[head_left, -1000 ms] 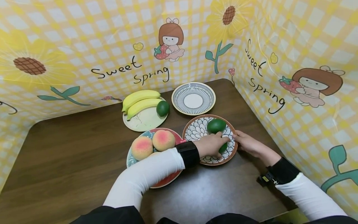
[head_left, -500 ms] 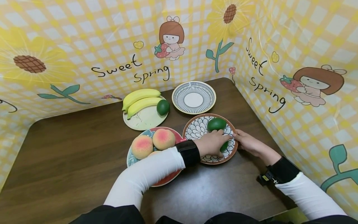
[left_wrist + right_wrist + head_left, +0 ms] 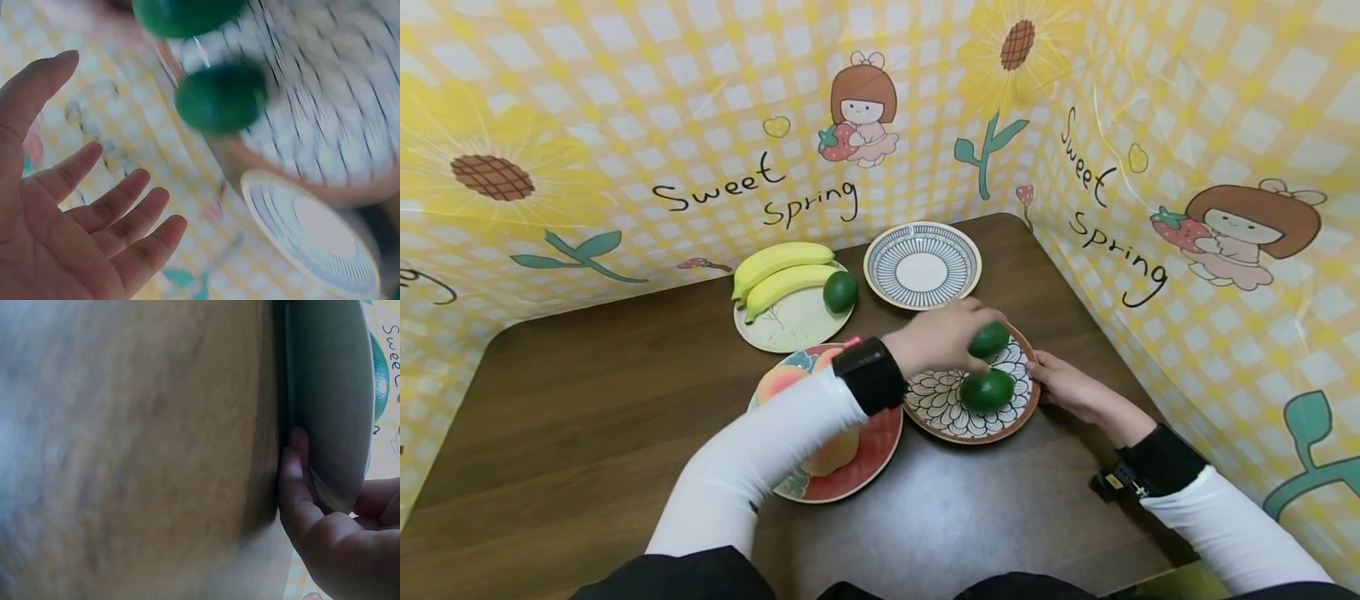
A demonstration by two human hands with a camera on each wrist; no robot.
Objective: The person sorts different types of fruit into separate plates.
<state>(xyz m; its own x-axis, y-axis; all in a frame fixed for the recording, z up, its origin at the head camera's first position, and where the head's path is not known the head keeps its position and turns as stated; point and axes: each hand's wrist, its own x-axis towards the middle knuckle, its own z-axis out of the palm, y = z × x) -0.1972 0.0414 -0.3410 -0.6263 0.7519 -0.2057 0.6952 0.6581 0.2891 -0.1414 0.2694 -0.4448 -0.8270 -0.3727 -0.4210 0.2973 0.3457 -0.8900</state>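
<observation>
A dark brown wooden table (image 3: 587, 417) with rounded corners fills the view from nine o'clock to five o'clock. Glossy yellow-and-white checked backdrop sheets (image 3: 625, 108) wall it in at twelve and three o'clock, printed with sunflowers, cartoon girls holding strawberries and "Sweet Spring" lettering. Light is even, with soft glare on the sheets.
</observation>
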